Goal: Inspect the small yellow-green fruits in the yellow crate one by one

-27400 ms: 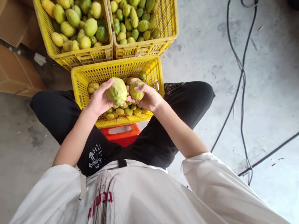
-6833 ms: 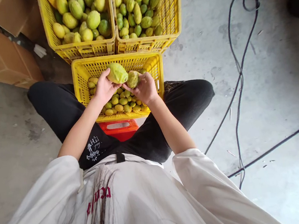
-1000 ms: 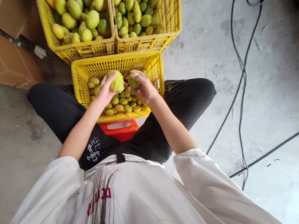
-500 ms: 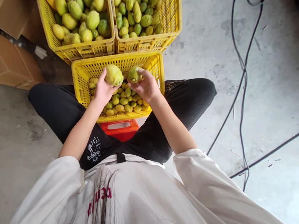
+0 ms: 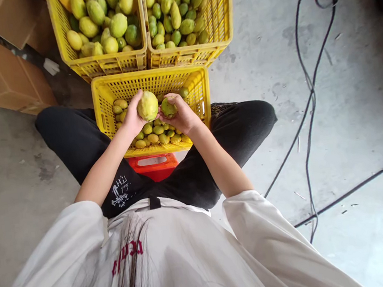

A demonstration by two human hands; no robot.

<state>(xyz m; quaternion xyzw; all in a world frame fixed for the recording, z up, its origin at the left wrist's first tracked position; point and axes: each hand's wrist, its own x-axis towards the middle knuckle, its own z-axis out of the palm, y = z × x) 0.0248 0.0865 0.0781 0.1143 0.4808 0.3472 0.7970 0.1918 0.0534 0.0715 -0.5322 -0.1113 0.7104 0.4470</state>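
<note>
- Left grip (image 5: 133,118): closed round a large fruit (image 5: 147,106), pale yellow-green, roundish and bumpy, held over the near crate (image 5: 159,150).
- Right grip (image 5: 183,116): curled round a smaller fruit (image 5: 168,108), greener, partly hidden by the fingers. The two held fruits are close together; whether they touch, I cannot tell.
- Below both grips: the near crate, yellow plastic with slotted walls, holding many small oval fruits (image 5: 158,130), green to yellow, some hidden by the hands.
- Nearer the body than the grips: a red stool (image 5: 156,170), smooth, with a long opening, partly under the near crate.
- Either side of the grips: black trousers (image 5: 71,143) with a white print (image 5: 119,193); an H seems to show, the rest too small to read.
- Further back: a white shirt (image 5: 191,247) with dark red gothic-style lettering (image 5: 126,255), not clearly legible, crossed by long hair.
- Beyond the grips: left crate (image 5: 107,66) and right crate (image 5: 194,54), side by side, yellow, slotted, both bearing yellow and green fruits.
- Far left: brown cardboard boxes (image 5: 1,69).
- Right: a dark looped cable (image 5: 306,129) on the grey floor (image 5: 359,107).
</note>
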